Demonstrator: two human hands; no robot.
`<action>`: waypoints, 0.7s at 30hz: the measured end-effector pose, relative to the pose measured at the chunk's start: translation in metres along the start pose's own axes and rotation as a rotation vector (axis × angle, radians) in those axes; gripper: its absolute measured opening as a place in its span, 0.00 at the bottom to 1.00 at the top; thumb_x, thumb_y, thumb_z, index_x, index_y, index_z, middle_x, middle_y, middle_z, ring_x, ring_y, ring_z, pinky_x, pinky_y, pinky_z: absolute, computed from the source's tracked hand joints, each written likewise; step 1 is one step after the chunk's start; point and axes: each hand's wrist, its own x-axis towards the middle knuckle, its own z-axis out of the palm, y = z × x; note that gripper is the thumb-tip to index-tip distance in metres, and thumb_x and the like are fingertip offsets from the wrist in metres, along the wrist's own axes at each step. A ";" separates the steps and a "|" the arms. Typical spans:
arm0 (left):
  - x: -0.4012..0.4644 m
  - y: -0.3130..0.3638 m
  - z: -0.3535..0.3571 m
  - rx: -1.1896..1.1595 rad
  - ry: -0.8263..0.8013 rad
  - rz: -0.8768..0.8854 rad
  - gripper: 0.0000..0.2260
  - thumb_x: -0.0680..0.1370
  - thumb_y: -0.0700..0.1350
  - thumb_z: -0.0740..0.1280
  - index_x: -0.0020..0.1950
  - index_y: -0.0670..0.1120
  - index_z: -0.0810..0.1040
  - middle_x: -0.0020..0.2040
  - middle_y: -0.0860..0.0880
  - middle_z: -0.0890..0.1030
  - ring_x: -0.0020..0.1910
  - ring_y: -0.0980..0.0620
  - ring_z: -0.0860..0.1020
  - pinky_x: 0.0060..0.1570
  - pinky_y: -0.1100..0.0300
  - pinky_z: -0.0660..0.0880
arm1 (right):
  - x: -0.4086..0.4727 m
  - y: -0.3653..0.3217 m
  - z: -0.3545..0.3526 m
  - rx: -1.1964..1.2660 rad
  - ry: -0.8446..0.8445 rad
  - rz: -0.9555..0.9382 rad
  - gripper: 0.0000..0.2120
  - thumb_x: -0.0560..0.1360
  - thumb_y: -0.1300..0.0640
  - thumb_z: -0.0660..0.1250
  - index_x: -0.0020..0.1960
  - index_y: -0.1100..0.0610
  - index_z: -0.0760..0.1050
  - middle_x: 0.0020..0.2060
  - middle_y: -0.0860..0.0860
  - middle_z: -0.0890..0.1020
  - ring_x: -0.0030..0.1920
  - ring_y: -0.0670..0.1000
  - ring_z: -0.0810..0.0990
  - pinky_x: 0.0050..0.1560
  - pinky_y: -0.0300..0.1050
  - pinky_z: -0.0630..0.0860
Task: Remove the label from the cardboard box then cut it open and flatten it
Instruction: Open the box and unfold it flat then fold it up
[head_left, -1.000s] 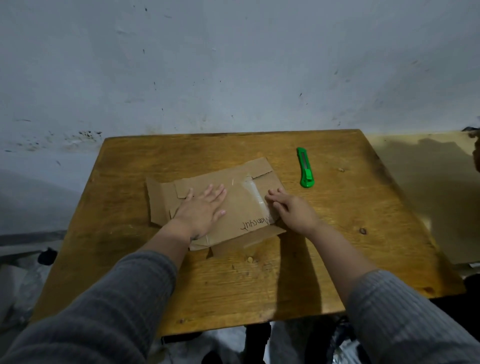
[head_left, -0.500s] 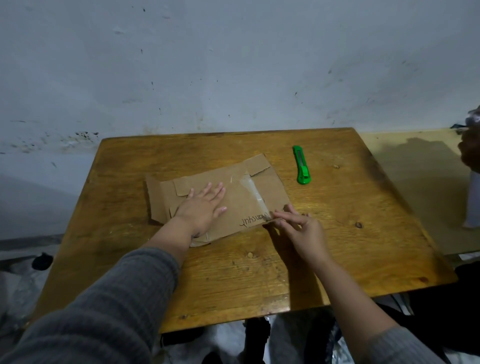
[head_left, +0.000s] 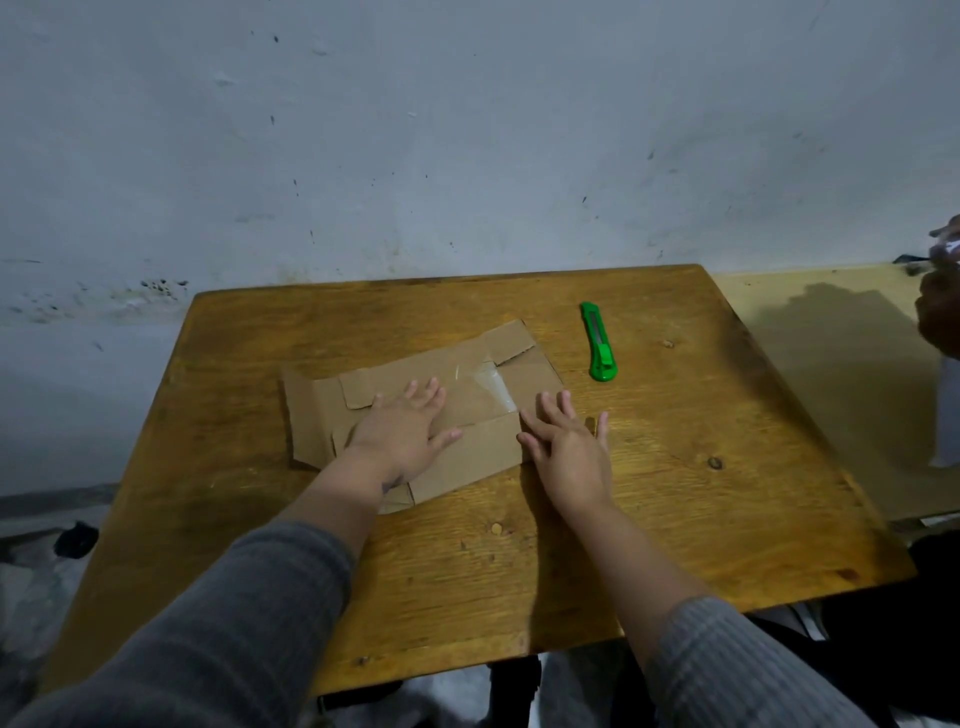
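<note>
Work surface: Your worn, orange-brown wooden table (head_left: 675, 519) carries the whole job, set against a pale blue-grey wall.

Workpiece: The brown cardboard box, cut open and laid out as a flat sheet (head_left: 483, 447), lies left of the table's centre. Its flaps point outward at the far and left edges, and a strip of clear glossy tape (head_left: 491, 387) crosses the middle panel.

Left hand: Your left hand (head_left: 402, 434) rests palm down on the sheet's middle, fingers spread apart and gripping nothing. A flat palm loads a wide area, which judging by the pose is meant to hold the panels down so the creases cannot spring up.

Right hand: Your right hand (head_left: 569, 449) lies palm down with fingers spread, straddling the sheet's right edge, partly on cardboard and partly on bare wood. It holds nothing. Pressing at the edge pins the outermost fold.

Cutting tool: The green plastic utility knife (head_left: 598, 343) lies on the table just beyond the sheet's right far corner, apart from both hands. Whether its blade is retracted cannot be determined.

Label: No label is visible on the upward face.

Task status: Cutting appears complete; flattening looks nearly finished.

Caution: Check any flap that lifts when you release pressure.
</note>
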 end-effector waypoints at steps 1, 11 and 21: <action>-0.001 0.003 0.007 0.030 0.035 -0.013 0.29 0.81 0.61 0.45 0.78 0.49 0.42 0.78 0.53 0.41 0.77 0.52 0.42 0.75 0.44 0.45 | 0.000 0.001 0.000 0.006 0.018 -0.013 0.18 0.78 0.51 0.62 0.67 0.47 0.71 0.73 0.47 0.64 0.76 0.50 0.52 0.73 0.56 0.41; -0.004 0.012 0.040 0.016 0.236 -0.060 0.27 0.81 0.58 0.39 0.77 0.49 0.38 0.78 0.54 0.37 0.76 0.53 0.35 0.74 0.43 0.38 | 0.011 0.018 -0.025 0.623 0.135 0.521 0.20 0.73 0.58 0.69 0.65 0.58 0.74 0.58 0.52 0.81 0.59 0.50 0.78 0.61 0.43 0.72; -0.001 0.007 0.045 0.011 0.263 -0.047 0.31 0.77 0.62 0.33 0.77 0.50 0.38 0.76 0.55 0.36 0.75 0.53 0.33 0.72 0.44 0.35 | 0.042 0.013 -0.035 0.971 -0.058 0.654 0.18 0.75 0.64 0.66 0.63 0.54 0.75 0.59 0.50 0.78 0.59 0.52 0.76 0.60 0.52 0.76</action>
